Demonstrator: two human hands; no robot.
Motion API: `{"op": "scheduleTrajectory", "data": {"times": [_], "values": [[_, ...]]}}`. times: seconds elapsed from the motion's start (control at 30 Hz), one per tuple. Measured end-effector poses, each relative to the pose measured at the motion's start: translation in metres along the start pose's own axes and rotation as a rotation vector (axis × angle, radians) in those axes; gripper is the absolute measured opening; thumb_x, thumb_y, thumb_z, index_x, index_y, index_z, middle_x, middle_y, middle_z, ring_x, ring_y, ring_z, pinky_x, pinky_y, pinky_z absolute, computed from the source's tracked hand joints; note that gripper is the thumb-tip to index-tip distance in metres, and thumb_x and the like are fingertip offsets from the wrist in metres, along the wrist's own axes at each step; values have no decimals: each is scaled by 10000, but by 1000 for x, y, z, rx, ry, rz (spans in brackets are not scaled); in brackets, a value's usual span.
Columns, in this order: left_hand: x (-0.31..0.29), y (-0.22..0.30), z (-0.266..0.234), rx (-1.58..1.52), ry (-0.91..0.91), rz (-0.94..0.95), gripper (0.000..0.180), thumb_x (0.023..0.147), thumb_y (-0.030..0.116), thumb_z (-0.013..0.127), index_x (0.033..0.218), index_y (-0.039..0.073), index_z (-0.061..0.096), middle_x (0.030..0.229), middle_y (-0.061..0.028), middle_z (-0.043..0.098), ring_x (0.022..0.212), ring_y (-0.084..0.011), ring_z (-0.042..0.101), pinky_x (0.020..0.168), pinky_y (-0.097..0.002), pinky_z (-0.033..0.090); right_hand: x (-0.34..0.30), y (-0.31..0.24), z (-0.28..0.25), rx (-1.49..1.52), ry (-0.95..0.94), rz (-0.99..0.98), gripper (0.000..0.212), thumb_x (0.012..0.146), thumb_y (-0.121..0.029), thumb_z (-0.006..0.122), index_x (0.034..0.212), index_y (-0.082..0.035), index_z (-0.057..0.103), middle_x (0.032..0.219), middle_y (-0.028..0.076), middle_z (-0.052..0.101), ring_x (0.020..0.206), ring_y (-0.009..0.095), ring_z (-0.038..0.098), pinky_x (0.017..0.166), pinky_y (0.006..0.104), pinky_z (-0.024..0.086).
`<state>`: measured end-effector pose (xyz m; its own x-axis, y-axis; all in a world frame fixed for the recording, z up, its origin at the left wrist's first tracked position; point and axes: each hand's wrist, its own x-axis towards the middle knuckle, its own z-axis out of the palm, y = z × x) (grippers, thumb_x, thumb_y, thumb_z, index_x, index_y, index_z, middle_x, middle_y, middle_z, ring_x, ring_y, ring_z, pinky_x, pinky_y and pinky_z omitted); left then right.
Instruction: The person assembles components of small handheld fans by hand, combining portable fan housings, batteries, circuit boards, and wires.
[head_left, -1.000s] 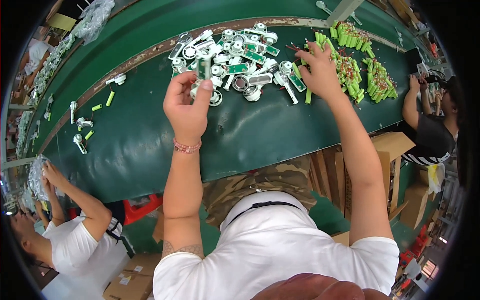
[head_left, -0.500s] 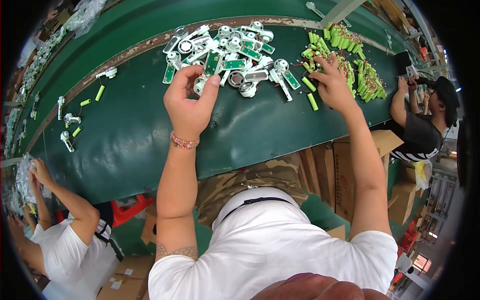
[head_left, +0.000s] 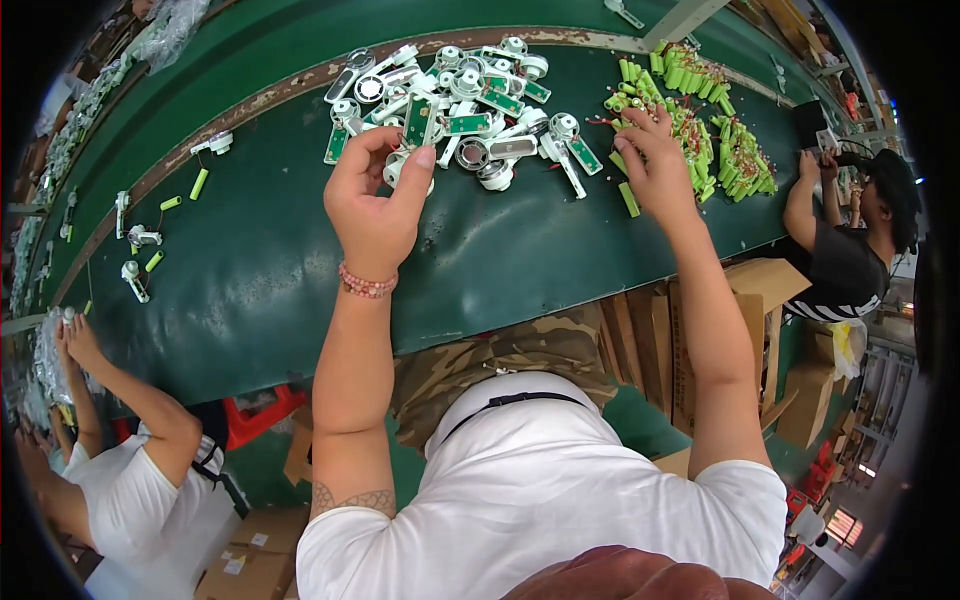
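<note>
My left hand (head_left: 375, 205) is closed, its thumb and fingers pinching a white fan housing (head_left: 395, 170) with a round end. A green circuit board (head_left: 419, 120) stands just beyond my fingertips; whether it belongs to that piece I cannot tell. Close by is a heap of white handheld fan parts (head_left: 470, 85) with round motors and green boards. At the right, my right hand (head_left: 655, 165) reaches over the near-left edge of the pile of light-green battery cells (head_left: 690, 125), its thumb and bent fingers apart. Below its thumb lies a loose green cell (head_left: 628, 199).
Several fan parts (head_left: 145, 237) wired to green cells lie at the table's left. A metal post (head_left: 680, 25) rises at the far edge. One person (head_left: 130, 450) works at the left, another (head_left: 850, 230) at the right. Cardboard boxes (head_left: 745, 330) stand below the front edge.
My right hand has shifted slightly left and down, its fingers more bent. One of the two loose cells near it no longer shows. My left hand keeps its hold and has barely moved.
</note>
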<state>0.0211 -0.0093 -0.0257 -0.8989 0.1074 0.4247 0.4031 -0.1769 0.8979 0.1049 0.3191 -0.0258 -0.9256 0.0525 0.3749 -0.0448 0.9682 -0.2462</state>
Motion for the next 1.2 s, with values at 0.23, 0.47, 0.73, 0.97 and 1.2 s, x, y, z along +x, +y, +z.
{"op": "scheduleTrajectory", "data": {"times": [0.23,0.47,0.73,0.97,1.2], "values": [[-4,-5,0,24,-35,-13,244,822,37,730,1018,-35,602,921,-46,636,816,-98,611,709,-229,495,7,-17,19,-290,22,-4,223,818,-207,674,1025,-123,665,1323,89,501,1306,462,342,866,552,437],[-2,-8,0,51,-13,-10,236,820,47,734,1001,-34,606,909,-35,623,806,-83,595,697,-216,479,23,-15,35,-300,67,61,228,835,-226,663,1042,-133,682,1320,100,498,1301,446,343,894,581,412],[1,4,0,-252,-26,-307,256,844,55,713,1057,-9,586,965,-49,611,726,-78,596,560,-204,468,15,-10,32,130,250,90,166,864,-169,672,978,-54,709,1209,115,619,1164,339,525,888,471,453],[0,15,-3,-230,-29,-428,263,868,47,679,1114,11,596,876,1,590,617,-26,495,504,-176,372,3,-70,-13,1329,450,501,175,929,-81,602,1060,23,653,1029,126,704,801,58,583,650,195,443],[-6,10,-2,-393,-223,-431,390,878,-16,621,1255,17,528,970,-13,604,759,-33,514,613,-184,416,-17,-117,-26,1740,197,442,188,949,-100,523,1019,22,647,871,127,662,1027,238,631,1028,439,425]]}}
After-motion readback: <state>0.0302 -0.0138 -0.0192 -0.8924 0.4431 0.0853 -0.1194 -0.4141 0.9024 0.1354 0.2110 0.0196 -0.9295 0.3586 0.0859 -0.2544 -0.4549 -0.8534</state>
